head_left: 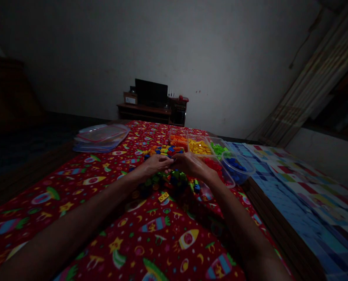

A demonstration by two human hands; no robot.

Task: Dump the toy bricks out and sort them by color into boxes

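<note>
My left hand and my right hand meet over a pile of mixed toy building bricks. The fingertips of both are drawn together close to each other. Whatever sits between them is too dark and small to make out. More bricks, green ones among them, lie in shadow below my hands. A single yellow brick lies on the red cloth nearer to me. Just right of my right hand are red bricks in a clear container.
Clear containers hold orange bricks, yellow bricks and green bricks. A round tub has blue bricks. Clear lids are stacked at the left. Patterned red cloth covers the surface; a monitor stands beyond.
</note>
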